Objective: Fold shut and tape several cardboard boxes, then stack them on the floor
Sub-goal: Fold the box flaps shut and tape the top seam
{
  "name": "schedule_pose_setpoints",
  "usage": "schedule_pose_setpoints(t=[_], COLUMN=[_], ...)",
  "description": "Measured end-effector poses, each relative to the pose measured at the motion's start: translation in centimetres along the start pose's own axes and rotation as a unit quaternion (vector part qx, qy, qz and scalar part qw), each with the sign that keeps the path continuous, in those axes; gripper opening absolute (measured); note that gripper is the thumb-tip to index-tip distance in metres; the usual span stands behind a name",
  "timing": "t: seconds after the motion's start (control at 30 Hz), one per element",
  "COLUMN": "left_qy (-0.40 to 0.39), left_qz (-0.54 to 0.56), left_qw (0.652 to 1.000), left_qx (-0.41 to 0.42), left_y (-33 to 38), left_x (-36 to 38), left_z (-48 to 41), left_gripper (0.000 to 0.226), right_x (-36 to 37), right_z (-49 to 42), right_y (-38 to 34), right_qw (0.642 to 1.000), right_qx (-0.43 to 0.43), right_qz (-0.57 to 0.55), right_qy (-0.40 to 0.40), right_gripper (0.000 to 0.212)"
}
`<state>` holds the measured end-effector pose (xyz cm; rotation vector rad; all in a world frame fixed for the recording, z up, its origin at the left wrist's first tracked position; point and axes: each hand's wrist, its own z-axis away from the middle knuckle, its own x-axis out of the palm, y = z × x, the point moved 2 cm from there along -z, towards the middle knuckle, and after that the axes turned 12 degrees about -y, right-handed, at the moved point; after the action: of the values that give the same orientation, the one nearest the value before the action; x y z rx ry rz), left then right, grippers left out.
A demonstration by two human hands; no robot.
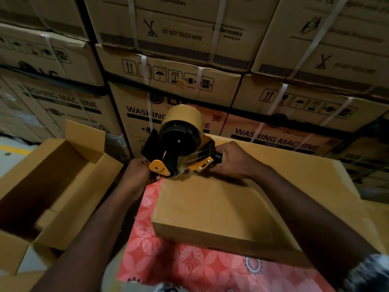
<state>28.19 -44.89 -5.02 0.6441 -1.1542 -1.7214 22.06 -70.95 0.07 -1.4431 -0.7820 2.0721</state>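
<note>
The right hand (231, 162) is clamping the handle of the yellow-and-black tape dispenser with its brown roll (181, 142), its nose touching the far-left corner of the closed brown cardboard box (221, 209). The left hand (137, 170) is sitting beside that corner, its grip hidden. Best now: anchoring tape over the edge, then pulling straight along the seam.

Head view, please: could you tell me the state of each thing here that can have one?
closed box: flaps folded shut.
open box: flaps up, top open.
tape dispenser: roll loaded, set at the closed box's far edge.
right hand: grips the tape dispenser's handle.
left hand: at the tape dispenser's front, fingers mostly hidden.
washing machine cartons: strapped shut, stacked.
</note>
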Motion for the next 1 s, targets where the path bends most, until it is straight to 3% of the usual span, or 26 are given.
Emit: schedule_pose_setpoints(t=[0.2,0.4,0.6,0.83,0.97,1.0], left_qy=[0.031,0.001,-0.030,-0.010,0.097,0.091], left_qz=[-0.004,0.010,0.019,-0.035,-0.065,-0.070], left_qw=[0.999,1.000,0.999,0.996,0.992,0.990], left_qx=[0.017,-0.001,-0.024,-0.086,0.046,0.080], left_y=[-0.6,-1.6,-3.3,-5.7,-5.2,-4.9], left_x=[-0.8,-0.1,1.9,2.1,0.6,0.4], left_z=[-0.8,-0.8,-0.1,-0.9,-0.5,-0.1], left_gripper=[0.025,0.033,0.015,0.030,0.025,0.026], right_x=[-1.0,-1.4,-0.7,-0.5,-0.3,-0.2], right_z=[0.2,0.6,0.8,1.0,1.1,1.1], right_y=[-0.8,-0.3,0.4,0.2,0.3,0.2], right_qw=[0.998,0.996,0.997,0.994,0.995,0.994], right_qx=[-0.019,-0.012,-0.003,-0.005,0.009,0.013], right_qz=[0.058,0.085,0.080,0.107,0.103,0.105], right_qy=[-0.002,0.001,-0.001,-0.002,-0.005,-0.002], right_gripper=[0.034,0.033,0.032,0.030,0.027,0.029])
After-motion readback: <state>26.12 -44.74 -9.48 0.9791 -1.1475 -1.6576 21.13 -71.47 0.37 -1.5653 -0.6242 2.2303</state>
